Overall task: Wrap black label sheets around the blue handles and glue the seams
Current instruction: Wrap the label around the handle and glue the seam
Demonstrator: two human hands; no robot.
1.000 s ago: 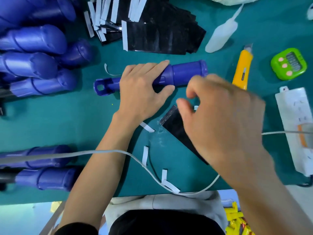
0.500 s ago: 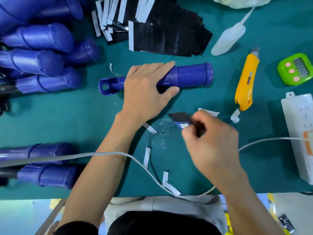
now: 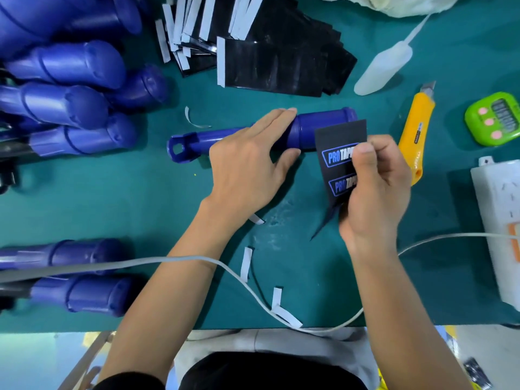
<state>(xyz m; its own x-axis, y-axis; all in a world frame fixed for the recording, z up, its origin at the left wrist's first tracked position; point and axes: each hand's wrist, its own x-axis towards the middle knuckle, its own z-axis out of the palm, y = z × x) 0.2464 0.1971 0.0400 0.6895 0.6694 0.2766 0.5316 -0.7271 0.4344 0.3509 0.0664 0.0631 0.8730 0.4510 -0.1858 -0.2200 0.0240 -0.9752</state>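
On the green table (image 3: 118,192) a blue handle (image 3: 318,130) lies sideways, pressed down under the left hand (image 3: 247,164). Just right of it, the right hand (image 3: 374,190) pinches a black label sheet (image 3: 337,147) between thumb and fingers, its upper corner overlapping the handle's wide end.

Knife (image 3: 416,136) right of handle (image 3: 318,132) (sheets (image 3: 281,71) behind).

Blue handle (image 3: 318,130) on teal mat (image 3: 140,198), black label sheet (image 3: 337,153) w/ blue-outlined logo, blue+white lettering, black sheet stack (image 3: 281,66) w/ white edge strips, yellow knife (image 3: 413,142), green timer (image 3: 493,119) w/ pink btns, white cable (image 3: 197,258).
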